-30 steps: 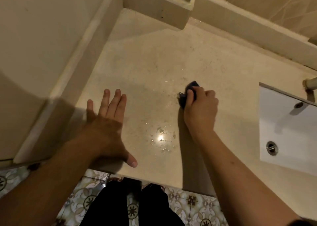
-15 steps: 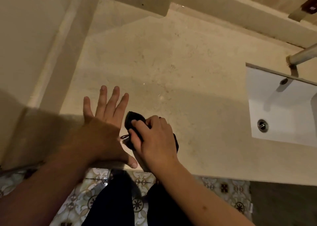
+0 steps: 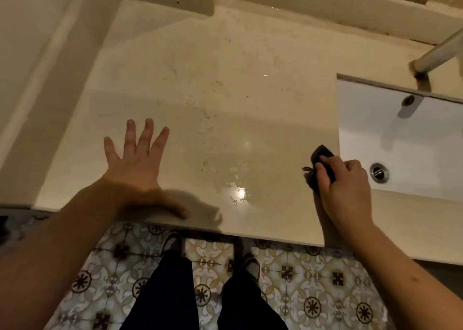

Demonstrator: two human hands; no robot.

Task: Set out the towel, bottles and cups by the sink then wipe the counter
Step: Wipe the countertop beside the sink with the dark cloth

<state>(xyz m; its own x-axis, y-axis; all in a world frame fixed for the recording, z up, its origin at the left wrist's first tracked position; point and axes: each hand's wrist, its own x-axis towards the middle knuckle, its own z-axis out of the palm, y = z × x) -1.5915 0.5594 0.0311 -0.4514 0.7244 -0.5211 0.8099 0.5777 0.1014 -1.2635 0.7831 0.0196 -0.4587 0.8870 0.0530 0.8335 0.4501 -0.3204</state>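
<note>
Just cloth (image 3: 323,165) under right hand (image 3: 344,186)

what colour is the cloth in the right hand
Dark, near black; the cloth shows best in the head view, gripped by the right hand.

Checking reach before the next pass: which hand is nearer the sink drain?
Right. The right hand, holding the dark cloth, sits just left of the sink drain; the left hand lies flat far across the counter.
</note>
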